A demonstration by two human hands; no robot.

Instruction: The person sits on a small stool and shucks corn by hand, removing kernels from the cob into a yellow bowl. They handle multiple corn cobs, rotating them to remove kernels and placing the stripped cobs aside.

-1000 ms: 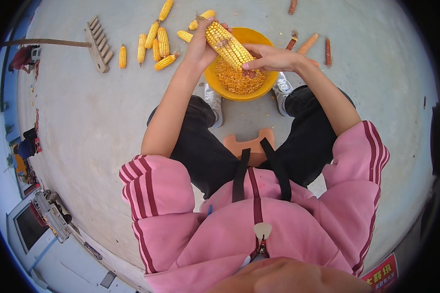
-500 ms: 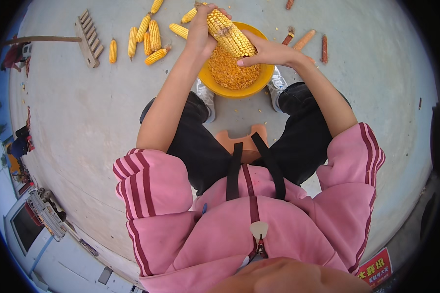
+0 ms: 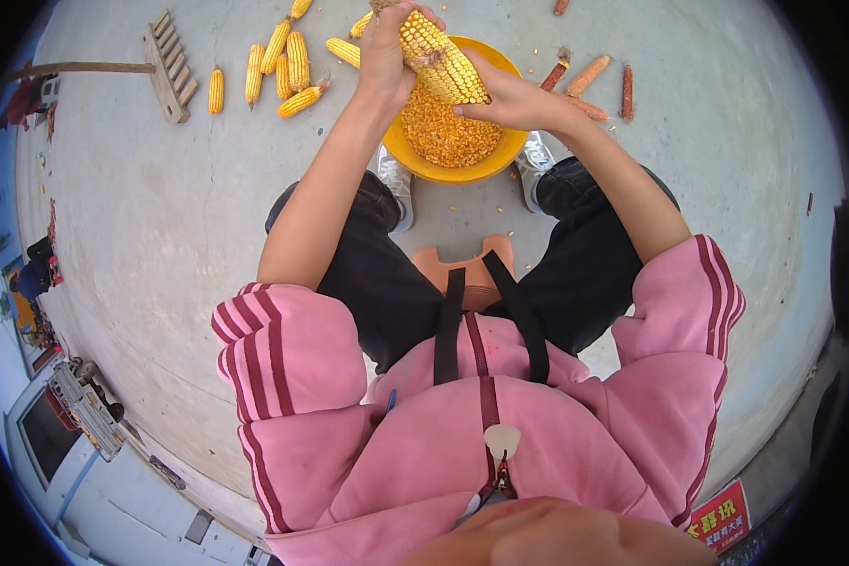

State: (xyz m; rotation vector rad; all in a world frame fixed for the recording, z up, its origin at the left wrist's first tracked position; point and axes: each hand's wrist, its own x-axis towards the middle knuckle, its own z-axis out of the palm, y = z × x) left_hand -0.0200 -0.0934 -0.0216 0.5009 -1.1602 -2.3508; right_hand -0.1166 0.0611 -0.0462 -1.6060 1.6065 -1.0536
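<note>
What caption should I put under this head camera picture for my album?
Both hands, left hand and right hand, grip a yellow corn cob over an orange bowl of loose kernels.

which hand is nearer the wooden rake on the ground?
Left. The left hand grips the upper end of the corn cob, on the side toward the rake. The right hand holds the cob's lower end, farther away.

View: your head tips, so the yellow bowl (image 3: 453,141) and the loose cobs (image 3: 288,61) sit nearer the top edge than a second ago.
Corn cob (image 3: 443,61): its far end now reaches the frame's top edge.
Left hand (image 3: 387,57): rises with the cob.
Right hand (image 3: 505,94): shifts slightly up the cob.
</note>
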